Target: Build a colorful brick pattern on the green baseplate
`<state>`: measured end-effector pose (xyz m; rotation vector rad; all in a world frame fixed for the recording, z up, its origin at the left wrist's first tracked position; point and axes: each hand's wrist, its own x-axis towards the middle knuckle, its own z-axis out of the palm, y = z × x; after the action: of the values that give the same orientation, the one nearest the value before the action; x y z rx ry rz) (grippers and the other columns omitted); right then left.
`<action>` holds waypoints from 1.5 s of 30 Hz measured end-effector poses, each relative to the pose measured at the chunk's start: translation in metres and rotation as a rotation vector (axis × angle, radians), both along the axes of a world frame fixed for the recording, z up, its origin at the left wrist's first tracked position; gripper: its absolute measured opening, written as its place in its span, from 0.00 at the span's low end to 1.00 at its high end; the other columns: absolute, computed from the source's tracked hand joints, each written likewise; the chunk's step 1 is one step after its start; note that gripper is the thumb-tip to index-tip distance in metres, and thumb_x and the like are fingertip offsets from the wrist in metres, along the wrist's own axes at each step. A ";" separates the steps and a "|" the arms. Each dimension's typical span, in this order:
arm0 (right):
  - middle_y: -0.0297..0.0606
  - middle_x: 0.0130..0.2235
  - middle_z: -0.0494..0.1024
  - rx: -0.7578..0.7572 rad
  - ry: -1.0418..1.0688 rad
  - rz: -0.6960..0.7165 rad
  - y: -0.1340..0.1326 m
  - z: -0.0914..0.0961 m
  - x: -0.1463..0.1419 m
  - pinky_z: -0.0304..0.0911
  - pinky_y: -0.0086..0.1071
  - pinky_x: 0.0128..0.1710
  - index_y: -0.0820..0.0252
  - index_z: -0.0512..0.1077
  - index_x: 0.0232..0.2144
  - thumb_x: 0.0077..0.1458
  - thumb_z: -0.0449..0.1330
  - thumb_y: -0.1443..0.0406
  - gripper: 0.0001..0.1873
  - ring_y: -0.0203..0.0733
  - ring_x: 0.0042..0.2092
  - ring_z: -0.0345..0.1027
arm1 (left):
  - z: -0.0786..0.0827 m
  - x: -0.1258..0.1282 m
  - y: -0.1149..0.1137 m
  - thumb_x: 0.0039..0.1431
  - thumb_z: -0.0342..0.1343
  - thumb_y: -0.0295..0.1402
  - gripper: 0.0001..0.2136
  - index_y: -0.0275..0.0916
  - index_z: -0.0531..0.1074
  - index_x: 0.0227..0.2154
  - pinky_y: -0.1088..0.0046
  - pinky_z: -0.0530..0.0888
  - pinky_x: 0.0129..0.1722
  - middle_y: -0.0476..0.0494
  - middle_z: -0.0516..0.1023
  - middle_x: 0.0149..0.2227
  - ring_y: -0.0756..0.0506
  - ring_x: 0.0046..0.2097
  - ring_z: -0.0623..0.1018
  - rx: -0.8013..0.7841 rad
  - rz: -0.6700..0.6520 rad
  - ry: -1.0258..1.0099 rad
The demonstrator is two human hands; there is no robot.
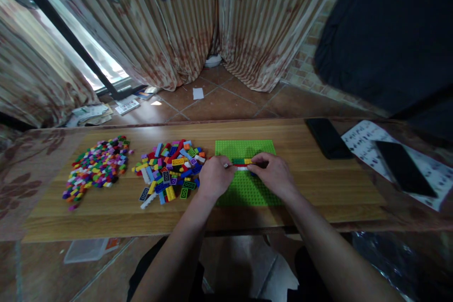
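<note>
A green baseplate [244,148] lies flat on the wooden board [318,184]. A short multicoloured brick strip [242,162] of green, yellow, red and white pieces sits on the plate. My left hand [214,177] pinches the strip's left end. My right hand [272,173] is closed over its right end, fingers curled onto the bricks. Left of the plate lies a pile of larger mixed bricks [171,170]. Further left is a heap of small coloured bricks [95,166].
Two dark phones [327,138] [403,167] lie at the right, one on a printed sheet [364,138]. A clear plastic tub [87,249] sits on the tiled floor below the board. Curtains and scattered papers are behind.
</note>
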<state>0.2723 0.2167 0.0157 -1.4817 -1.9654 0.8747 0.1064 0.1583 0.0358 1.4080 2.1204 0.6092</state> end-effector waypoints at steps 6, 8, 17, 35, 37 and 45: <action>0.38 0.30 0.81 -0.024 0.247 -0.128 0.007 0.003 0.010 0.64 0.38 0.37 0.58 0.77 0.29 0.51 0.60 0.55 0.14 0.44 0.33 0.72 | 0.008 -0.017 0.001 0.60 0.52 0.45 0.18 0.33 0.76 0.37 0.75 0.64 0.27 0.48 0.74 0.25 0.50 0.27 0.70 0.240 -0.005 -0.303; 0.39 0.31 0.81 0.012 0.302 -0.147 0.007 0.006 0.010 0.64 0.37 0.37 0.59 0.77 0.30 0.52 0.60 0.54 0.15 0.45 0.34 0.72 | 0.011 -0.019 0.001 0.62 0.49 0.46 0.20 0.32 0.73 0.41 0.75 0.65 0.29 0.48 0.73 0.26 0.50 0.28 0.71 0.273 -0.011 -0.390; 0.37 0.38 0.77 0.151 0.328 0.250 -0.022 0.022 -0.006 0.65 0.34 0.40 0.57 0.76 0.41 0.56 0.61 0.63 0.10 0.40 0.38 0.70 | 0.002 -0.003 -0.004 0.64 0.43 0.53 0.23 0.37 0.70 0.42 0.73 0.70 0.35 0.46 0.75 0.31 0.47 0.36 0.75 0.175 -0.128 -0.683; 0.35 0.36 0.76 0.176 0.157 0.349 -0.025 0.015 -0.004 0.63 0.35 0.41 0.54 0.76 0.35 0.58 0.60 0.66 0.05 0.40 0.40 0.70 | 0.001 -0.022 -0.012 0.58 0.53 0.33 0.11 0.34 0.73 0.40 0.76 0.66 0.29 0.50 0.73 0.26 0.51 0.29 0.72 0.079 -0.200 -0.691; 0.35 0.36 0.76 0.182 0.118 0.347 -0.023 0.015 -0.001 0.63 0.35 0.41 0.54 0.76 0.35 0.58 0.59 0.66 0.05 0.41 0.40 0.70 | 0.002 -0.024 -0.013 0.54 0.56 0.30 0.09 0.34 0.74 0.37 0.76 0.66 0.30 0.49 0.74 0.28 0.50 0.31 0.72 0.093 -0.222 -0.678; 0.35 0.37 0.77 0.176 0.095 0.340 -0.023 0.017 0.001 0.64 0.37 0.42 0.54 0.76 0.35 0.60 0.57 0.64 0.07 0.42 0.41 0.71 | 0.001 -0.020 -0.012 0.51 0.57 0.29 0.06 0.34 0.75 0.31 0.76 0.64 0.30 0.50 0.72 0.26 0.52 0.28 0.68 0.177 -0.251 -0.639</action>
<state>0.2734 0.1938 0.0326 -1.0061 -2.1958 0.8650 0.0868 0.1467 0.0368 1.3126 1.3954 1.0028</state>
